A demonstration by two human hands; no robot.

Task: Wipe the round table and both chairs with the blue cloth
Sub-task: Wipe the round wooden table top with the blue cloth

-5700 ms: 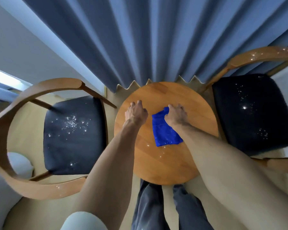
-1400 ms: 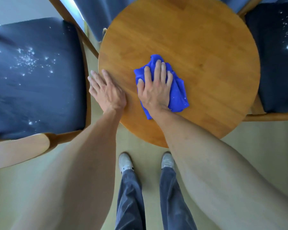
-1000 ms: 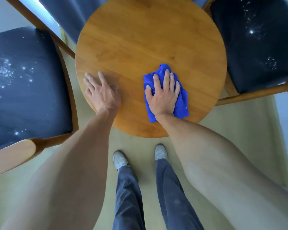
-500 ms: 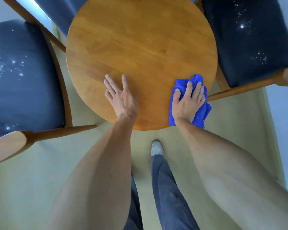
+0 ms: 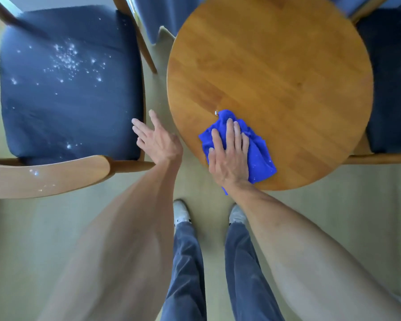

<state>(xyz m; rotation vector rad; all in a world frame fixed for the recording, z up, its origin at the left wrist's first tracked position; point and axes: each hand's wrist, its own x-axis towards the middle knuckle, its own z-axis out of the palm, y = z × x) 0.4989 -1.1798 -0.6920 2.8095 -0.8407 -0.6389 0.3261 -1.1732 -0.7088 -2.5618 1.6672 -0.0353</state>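
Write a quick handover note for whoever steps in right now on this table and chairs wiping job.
Right hand: flat, fingers straight, pressing the crumpled blue cloth on the near edge of the round wooden table; no curled grip.
Left hand: open, holding nothing, off the table, above the gap beside the left chair.
Done: nothing finished; a small droplet sits just beyond the cloth.
Left: finish the table, then the dark blue seat of the left chair and the right chair's seat, both speckled white, and the left chair's speckled wooden backrest.
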